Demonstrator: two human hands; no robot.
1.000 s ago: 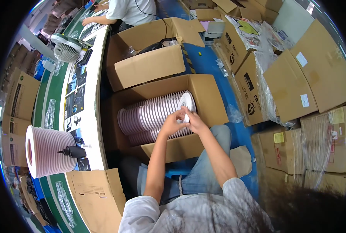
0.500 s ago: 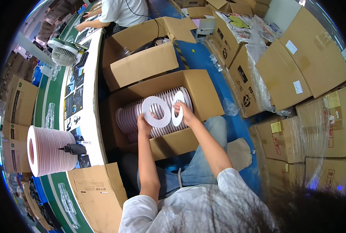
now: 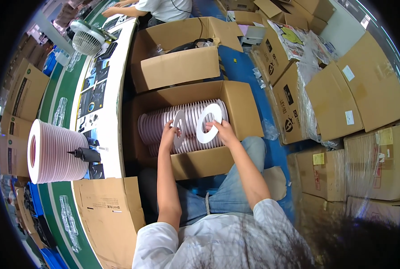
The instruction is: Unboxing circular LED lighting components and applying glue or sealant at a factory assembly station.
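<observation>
Nearest, over the seated person's knees, the left hand is partly closed, its fingers curled onto a white ring turned nearly edge-on. The right hand pinches a second flat ring by its right side, thumb and fingers drawn together, the broad face showing. The two discs are apart, both above an open brown carton. Inside it, rows of pale rings stand on edge, packed face to face along the length; a lower row shows beneath the upper one.

To the left, on the white bench, a thick stack of similar rings lies on its side, beside a black nozzle-tipped bottle.

Beyond the first box is another open carton, holding clear plastic and a dark item, perhaps a bag, though it is too shadowed to be sure. Farthest, a co-worker's white sleeve shows by the bench.
</observation>
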